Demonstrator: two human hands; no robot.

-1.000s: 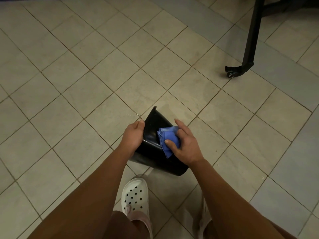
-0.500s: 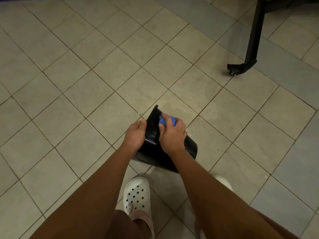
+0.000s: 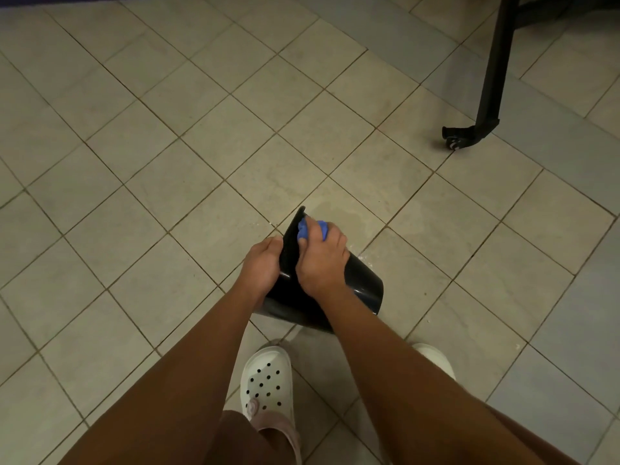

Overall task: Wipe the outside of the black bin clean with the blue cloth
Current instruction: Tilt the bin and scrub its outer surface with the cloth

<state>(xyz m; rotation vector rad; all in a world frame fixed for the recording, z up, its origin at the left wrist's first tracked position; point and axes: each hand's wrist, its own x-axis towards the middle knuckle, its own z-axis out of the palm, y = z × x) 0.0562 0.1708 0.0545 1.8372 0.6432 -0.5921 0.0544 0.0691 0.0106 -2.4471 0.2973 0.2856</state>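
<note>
A glossy black bin point(image 3: 364, 286) is held tipped over the tiled floor just ahead of my feet. My left hand point(image 3: 261, 265) grips its left edge, fingers curled over the rim. My right hand point(image 3: 320, 260) lies on the bin's upper side near the far end and grips a bunched blue cloth point(image 3: 303, 231), pressing it against the black surface. Only a small part of the cloth shows past my fingers. The bin's underside and far face are hidden.
Beige floor tiles point(image 3: 167, 135) spread all around. A black metal leg with a small caster point(image 3: 464, 135) stands at the upper right on grey tiles. My white perforated clog point(image 3: 266, 380) is just below the bin, and the other shoe point(image 3: 434, 359) is to its right.
My right hand slid the cloth from the middle of the bin's side up toward its far end. The bin turned a little in my left hand's grip.
</note>
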